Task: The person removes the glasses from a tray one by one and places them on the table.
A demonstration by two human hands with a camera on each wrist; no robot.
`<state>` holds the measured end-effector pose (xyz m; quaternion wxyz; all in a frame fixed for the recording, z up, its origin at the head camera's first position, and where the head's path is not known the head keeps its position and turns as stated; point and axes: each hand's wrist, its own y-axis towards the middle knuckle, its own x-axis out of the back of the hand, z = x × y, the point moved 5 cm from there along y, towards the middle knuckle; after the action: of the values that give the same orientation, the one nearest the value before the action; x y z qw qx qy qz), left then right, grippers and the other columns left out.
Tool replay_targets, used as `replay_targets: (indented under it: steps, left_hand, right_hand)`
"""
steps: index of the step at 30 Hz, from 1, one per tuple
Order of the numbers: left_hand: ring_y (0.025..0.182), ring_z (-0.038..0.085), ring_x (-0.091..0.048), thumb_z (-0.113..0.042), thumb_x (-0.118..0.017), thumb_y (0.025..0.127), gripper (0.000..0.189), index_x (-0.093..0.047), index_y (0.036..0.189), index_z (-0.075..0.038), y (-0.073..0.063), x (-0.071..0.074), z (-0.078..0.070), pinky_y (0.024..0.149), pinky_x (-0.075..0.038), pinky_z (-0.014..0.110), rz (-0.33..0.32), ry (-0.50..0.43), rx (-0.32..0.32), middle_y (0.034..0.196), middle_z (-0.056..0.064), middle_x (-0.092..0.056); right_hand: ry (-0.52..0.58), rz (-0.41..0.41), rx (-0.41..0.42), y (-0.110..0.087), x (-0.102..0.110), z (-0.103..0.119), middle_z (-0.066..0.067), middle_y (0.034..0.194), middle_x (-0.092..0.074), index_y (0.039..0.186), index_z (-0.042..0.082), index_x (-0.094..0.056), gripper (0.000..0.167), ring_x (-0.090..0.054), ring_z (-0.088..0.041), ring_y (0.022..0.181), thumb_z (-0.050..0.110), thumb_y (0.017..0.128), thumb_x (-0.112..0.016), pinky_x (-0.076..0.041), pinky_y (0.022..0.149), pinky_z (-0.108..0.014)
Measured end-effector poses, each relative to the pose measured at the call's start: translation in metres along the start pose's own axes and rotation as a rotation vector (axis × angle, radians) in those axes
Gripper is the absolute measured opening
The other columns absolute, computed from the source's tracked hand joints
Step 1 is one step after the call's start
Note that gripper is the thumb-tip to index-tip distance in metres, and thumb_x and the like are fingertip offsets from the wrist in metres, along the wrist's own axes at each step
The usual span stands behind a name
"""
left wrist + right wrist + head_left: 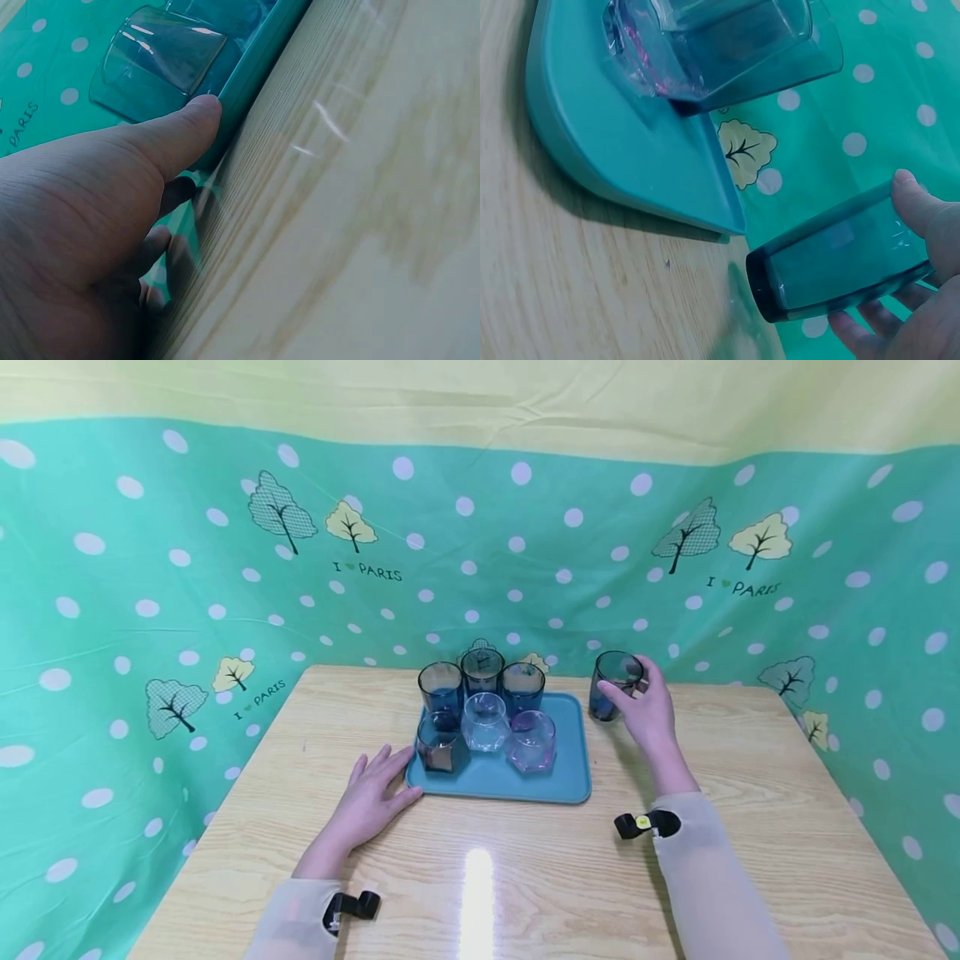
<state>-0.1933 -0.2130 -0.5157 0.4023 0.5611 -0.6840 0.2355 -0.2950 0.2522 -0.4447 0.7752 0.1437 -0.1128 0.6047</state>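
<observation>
My right hand (651, 714) grips a tall dark blue glass (604, 703) near its rim, to the right of the tray. In the right wrist view this glass (840, 259) has the thumb on one side and fingers on the other. My left hand (371, 802), fingers spread, touches the near left corner of a blue-green tray (495, 787), its thumb at the tray's rim (238, 97). On the tray stand three tall dark glasses along the back. In front are a brownish short glass (437, 756), a clear faceted glass (485, 727) and a pinkish one (532, 747).
The tray lies on a light wood-grain table (300, 760). Behind and beside the table hangs a green dotted cloth (480, 527) with printed trees. A bright light reflection lies across the table in front of the tray.
</observation>
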Motion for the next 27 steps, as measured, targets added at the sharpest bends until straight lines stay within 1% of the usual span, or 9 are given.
replay_targets:
  steps: [7, 13, 17, 21, 27]
  left_hand:
    - [0.163, 0.048, -0.029, -0.042, -0.076, 0.106, 0.075, -0.047, 0.169, -0.01, -0.0012, 0.0009, -0.0006, 0.131, -0.004, 0.07, -0.011, 0.001, -0.012, 0.168, 0.016, -0.051]
    - [0.164, 0.045, -0.027, -0.043, -0.076, 0.106, 0.076, -0.045, 0.17, -0.013, -0.0005, 0.0002, 0.0014, 0.133, -0.002, 0.067, 0.009, -0.004, 0.007, 0.17, 0.014, -0.049]
    - [0.165, 0.044, -0.026, -0.043, -0.076, 0.106, 0.077, -0.045, 0.17, -0.013, -0.0004, 0.0, 0.002, 0.133, -0.002, 0.066, 0.016, -0.008, 0.013, 0.17, 0.013, -0.048]
    - [0.165, 0.043, -0.026, -0.043, -0.076, 0.106, 0.077, -0.045, 0.17, -0.013, 0.0, -0.0008, 0.0027, 0.133, -0.001, 0.065, 0.019, -0.009, 0.013, 0.17, 0.012, -0.048]
    - [0.165, 0.044, -0.026, -0.044, -0.076, 0.106, 0.078, -0.046, 0.17, -0.013, 0.0, -0.0009, 0.0029, 0.133, -0.002, 0.066, 0.01, 0.002, 0.0, 0.17, 0.013, -0.049]
  right_hand:
    - [-0.021, -0.001, -0.005, 0.0037, 0.0014, -0.0039, -0.017, 0.174, -0.037, 0.175, 0.019, -0.028, 0.096, -0.04, -0.041, 0.157, 0.047, 0.101, -0.082, -0.046, 0.12, -0.06]
    - [-0.015, 0.0, -0.008, 0.0029, 0.001, -0.0036, -0.017, 0.173, -0.038, 0.175, 0.019, -0.028, 0.097, -0.04, -0.041, 0.157, 0.048, 0.101, -0.083, -0.047, 0.119, -0.06]
    - [-0.027, 0.005, -0.012, 0.0025, 0.0001, -0.0047, -0.018, 0.175, -0.035, 0.176, 0.019, -0.026, 0.098, -0.039, -0.042, 0.157, 0.048, 0.101, -0.081, -0.046, 0.119, -0.06]
    - [-0.036, 0.007, -0.016, 0.0012, -0.0006, -0.0059, -0.018, 0.176, -0.034, 0.177, 0.019, -0.024, 0.099, -0.038, -0.042, 0.158, 0.048, 0.102, -0.081, -0.046, 0.12, -0.06]
    - [-0.04, 0.004, -0.025, 0.0003, -0.0013, -0.0069, -0.02, 0.175, -0.035, 0.177, 0.019, -0.023, 0.1, -0.038, -0.043, 0.159, 0.049, 0.101, -0.081, -0.045, 0.121, -0.06]
